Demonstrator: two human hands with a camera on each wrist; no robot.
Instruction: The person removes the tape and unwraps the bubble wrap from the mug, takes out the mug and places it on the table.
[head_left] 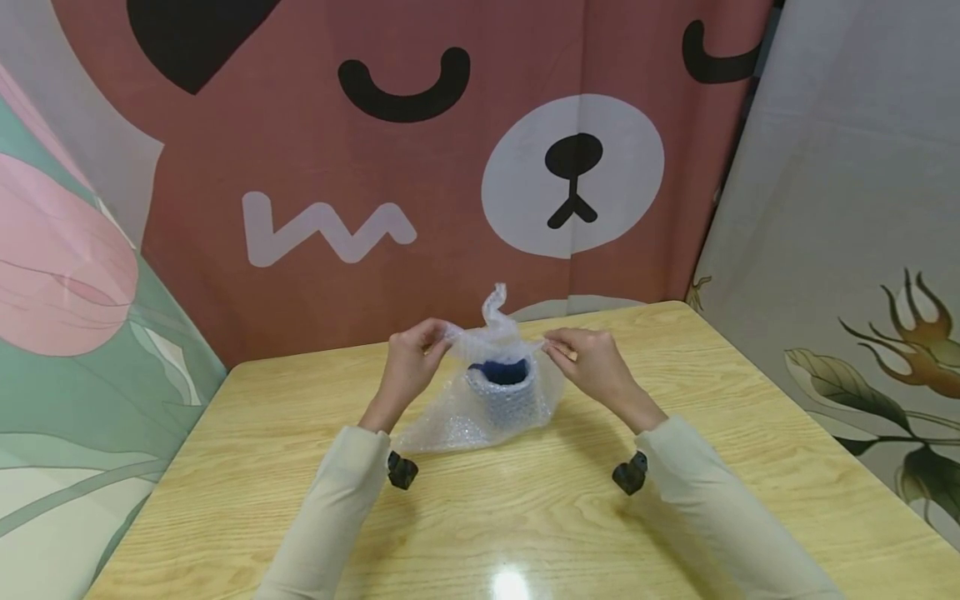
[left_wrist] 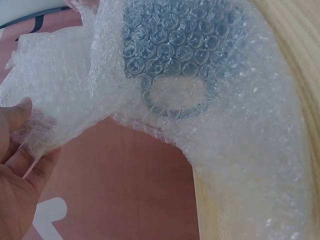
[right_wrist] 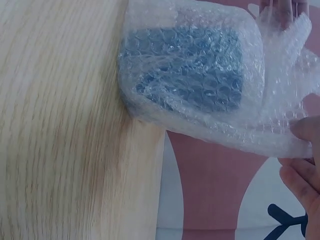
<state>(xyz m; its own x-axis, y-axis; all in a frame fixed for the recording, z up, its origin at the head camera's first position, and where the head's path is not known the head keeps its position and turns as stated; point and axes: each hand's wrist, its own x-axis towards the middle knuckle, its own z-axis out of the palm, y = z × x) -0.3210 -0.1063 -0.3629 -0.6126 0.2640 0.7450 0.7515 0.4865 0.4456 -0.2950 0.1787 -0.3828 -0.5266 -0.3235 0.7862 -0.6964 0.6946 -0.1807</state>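
Observation:
A dark blue mug (head_left: 504,372) stands upright on the table, wrapped round in clear bubble wrap (head_left: 457,421). Its handle (left_wrist: 180,112) shows through the plastic in the left wrist view. My left hand (head_left: 414,357) pinches the upper left edge of the wrap between thumb and fingers. On the other side my right hand (head_left: 592,362) pinches the upper right edge. The wrap is stretched between both hands above the mug's far rim, and a twisted strip of it sticks up behind. A loose flap spreads over the table to the left of the mug.
The wooden table (head_left: 510,517) reaches back to a pink curtain (head_left: 450,250) with a bear face. A pale floral curtain (head_left: 825,250) hangs along the right side, and a green one (head_left: 67,333) along the left. Small black wrist cameras (head_left: 630,473) sit at both cuffs.

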